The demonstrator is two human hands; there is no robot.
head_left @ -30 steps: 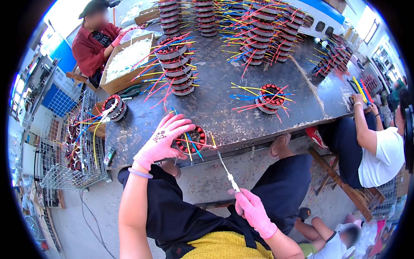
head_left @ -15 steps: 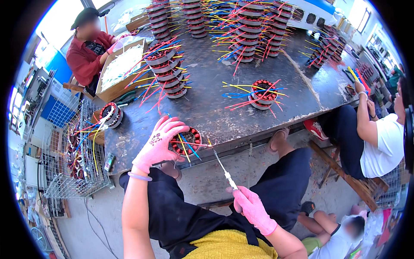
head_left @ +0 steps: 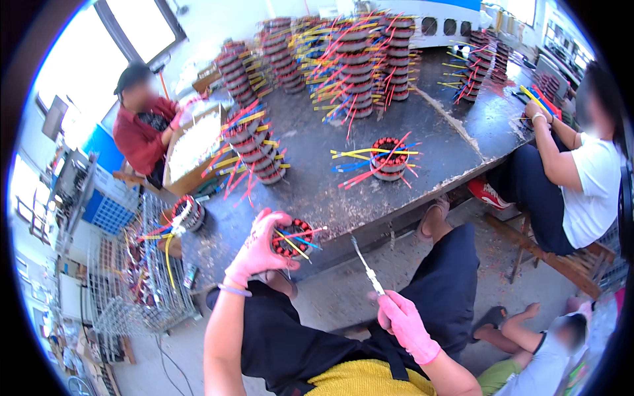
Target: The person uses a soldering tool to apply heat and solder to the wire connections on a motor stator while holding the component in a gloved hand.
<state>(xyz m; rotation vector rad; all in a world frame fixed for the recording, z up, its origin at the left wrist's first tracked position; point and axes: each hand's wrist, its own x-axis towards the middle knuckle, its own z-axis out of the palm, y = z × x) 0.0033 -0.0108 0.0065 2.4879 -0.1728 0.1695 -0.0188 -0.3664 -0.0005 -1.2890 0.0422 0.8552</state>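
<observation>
My left hand [head_left: 256,251], in a pink glove, wraps round a motor stator [head_left: 282,249] at the near edge of the table. The stator has red windings, and yellow, blue and red leads stick out of it. One red lead points right. In my right hand [head_left: 408,323], also gloved in pink, is a slim tool [head_left: 371,273] with a white handle and a thin metal shaft. Its tip is up and left, apart from the red lead's end; what kind of tip it is I cannot make out.
A single stator [head_left: 389,165] stands mid-table, another [head_left: 189,214] at the left corner. Tall stator stacks [head_left: 356,72] with protruding leads fill the back. To the left are a wire basket [head_left: 132,284] and a cardboard box [head_left: 188,168]. Co-workers sit left, right and lower right.
The tool's tip has drawn away from the red lead, to the right. My whole view has shifted, so the table sits lower. Both hands keep their hold.
</observation>
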